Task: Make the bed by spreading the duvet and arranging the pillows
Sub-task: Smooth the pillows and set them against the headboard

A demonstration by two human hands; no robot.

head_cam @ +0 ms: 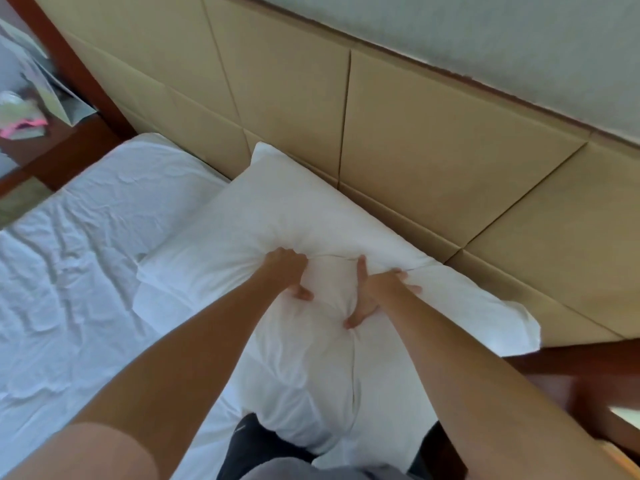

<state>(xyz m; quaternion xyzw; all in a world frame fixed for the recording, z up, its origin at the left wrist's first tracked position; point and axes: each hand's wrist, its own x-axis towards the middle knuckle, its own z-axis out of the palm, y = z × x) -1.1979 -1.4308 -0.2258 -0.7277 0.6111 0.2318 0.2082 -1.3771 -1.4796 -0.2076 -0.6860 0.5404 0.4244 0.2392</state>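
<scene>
I'm plumping the pillow (263,216) at the headboard (433,150).
Left hand (285,271) is bunching fabric, right hand (375,292) pressing flat-fingered; it may be slipping bedside.

A plump white pillow (277,220) lies at the head of the bed, its long side running from 11 o'clock to 4 o'clock along the tan padded headboard (433,150). Its cover is bunched and dented at the middle, with creases fanning outward. Its far corner points up at 11 o'clock; another corner juts out at 4 o'clock. It rests on the wrinkled white sheet (86,254), which spreads toward 9 o'clock.
</scene>
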